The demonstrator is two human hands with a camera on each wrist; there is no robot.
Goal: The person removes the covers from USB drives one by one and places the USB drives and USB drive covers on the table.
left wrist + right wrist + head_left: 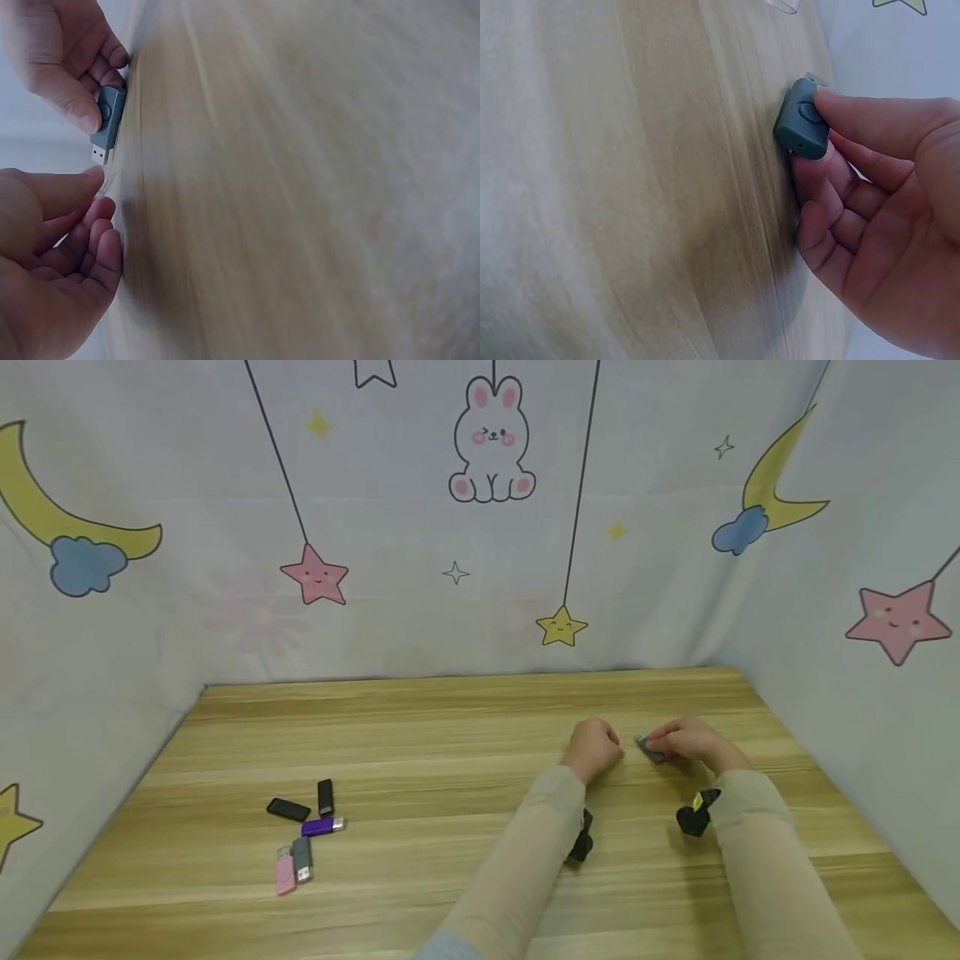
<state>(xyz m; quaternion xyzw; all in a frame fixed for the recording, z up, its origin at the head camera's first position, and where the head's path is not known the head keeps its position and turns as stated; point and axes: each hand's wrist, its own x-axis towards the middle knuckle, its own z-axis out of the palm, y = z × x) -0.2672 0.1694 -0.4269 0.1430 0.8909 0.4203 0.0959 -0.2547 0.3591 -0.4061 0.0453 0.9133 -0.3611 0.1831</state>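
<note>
My right hand point(688, 740) pinches a dark grey USB stick point(802, 124) between thumb and fingers, just over the wooden table. The stick's metal plug point(100, 155) points toward my left hand point(594, 750). In the left wrist view, the left hand's thumb and finger pinch a small clear plastic cap point(107, 185), mostly hidden by the fingertips. A short gap parts cap and plug. The tip of the clear cap point(786, 4) also shows at the top of the right wrist view.
On the table's left lie several USB sticks: two black ones point(288, 810), a purple one point(318, 827), a grey one point(302, 858) and a pink one point(285, 870). A white printed curtain point(397, 527) stands behind the wooden table point(420, 743).
</note>
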